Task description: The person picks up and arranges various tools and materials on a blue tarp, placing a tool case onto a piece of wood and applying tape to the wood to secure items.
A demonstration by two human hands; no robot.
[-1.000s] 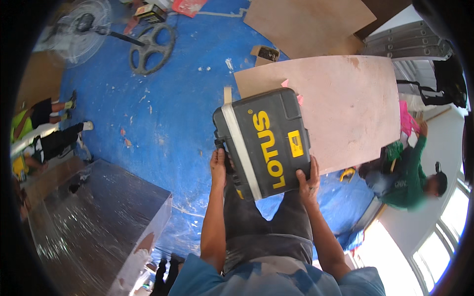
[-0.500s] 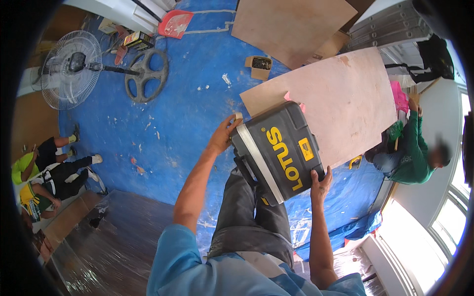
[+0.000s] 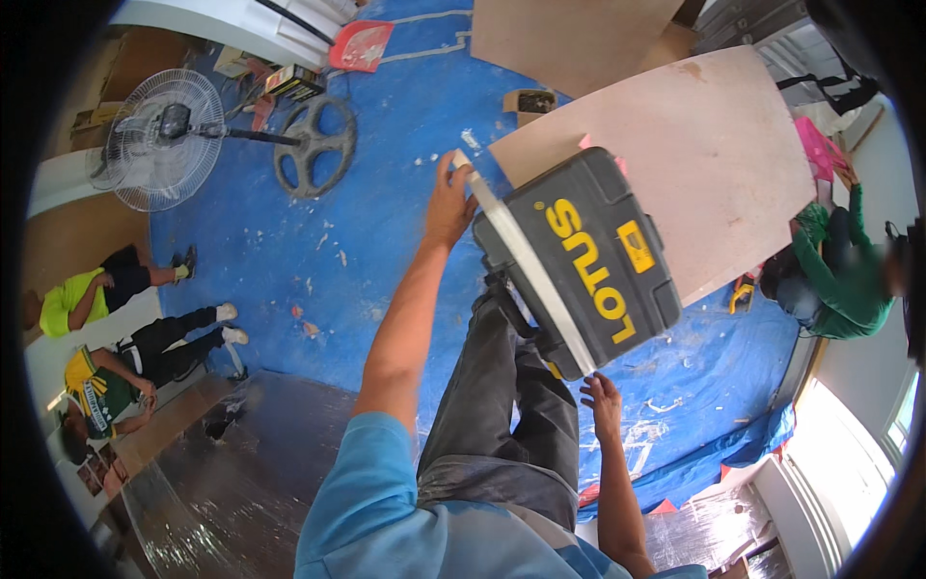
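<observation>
Black plastic tool case (image 3: 579, 261) is held tilted above the blue floor sheet (image 3: 386, 251), over the person's dark trousers. Left hand (image 3: 449, 203) grips its far-left corner; right hand (image 3: 603, 400) supports the near edge from below, fingers spread. Plywood board (image 3: 714, 154) lies beyond it.

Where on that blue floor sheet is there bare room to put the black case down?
Bare blue tarp lies between the fan base, the left hand and the seated people's feet. Crowded: the top edge near the red dustpan, and the plywood sheet behind the black case.
</observation>
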